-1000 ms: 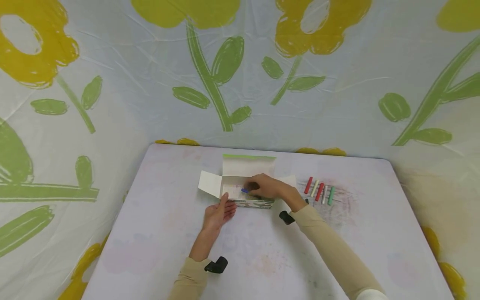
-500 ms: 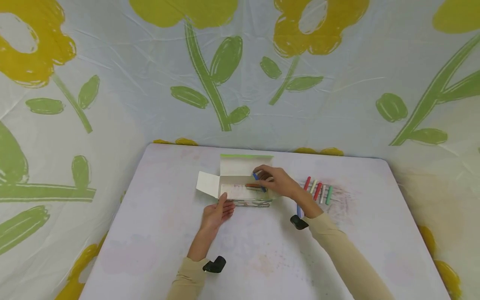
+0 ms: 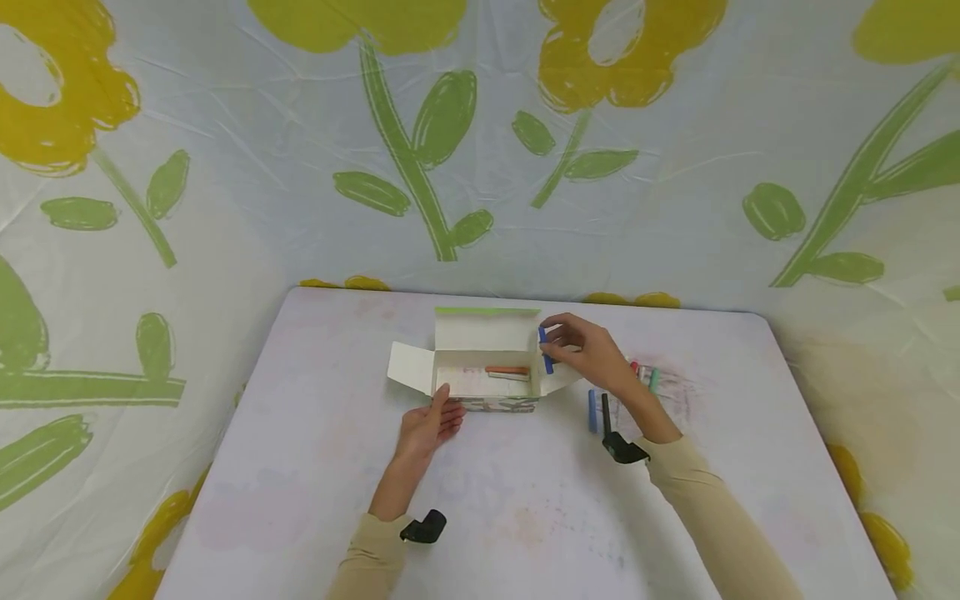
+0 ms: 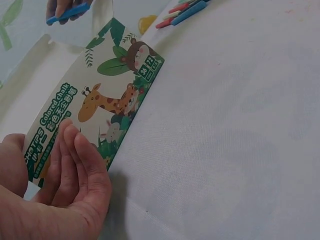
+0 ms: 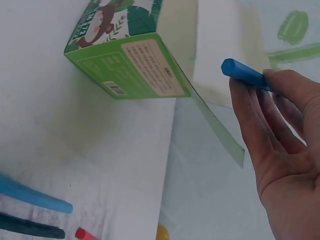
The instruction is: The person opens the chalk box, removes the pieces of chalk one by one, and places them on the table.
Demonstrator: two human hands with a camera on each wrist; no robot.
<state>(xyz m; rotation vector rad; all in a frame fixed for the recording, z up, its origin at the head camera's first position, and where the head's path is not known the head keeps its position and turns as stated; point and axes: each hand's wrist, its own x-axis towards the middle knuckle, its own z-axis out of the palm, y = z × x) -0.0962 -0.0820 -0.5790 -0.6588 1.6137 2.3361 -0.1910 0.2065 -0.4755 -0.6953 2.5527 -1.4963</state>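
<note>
An open chalk box (image 3: 501, 405) with animal pictures on its front stands on the table, its flaps spread. My left hand (image 3: 422, 429) holds its near left wall, thumb over the rim and fingers along the printed front (image 4: 117, 95). Just right of the box, my right hand (image 3: 596, 354) pinches a blue chalk stick (image 5: 242, 72) between thumb and fingers, raised above the right flap. Inside the box lie an orange chalk stick (image 3: 506, 369) and a whitish one (image 3: 512, 377) beside it.
Right of the box, a blue chalk stick (image 3: 592, 411) and a dark one (image 3: 606, 410) lie on the table (image 3: 315, 467). A green stick (image 3: 655, 381) and others are partly hidden behind my right forearm. A flower-printed cloth (image 3: 300, 208) hangs behind.
My right hand has come up out of the box with the blue chalk stick and moved right, past the box's end. The left hand keeps its hold on the box.
</note>
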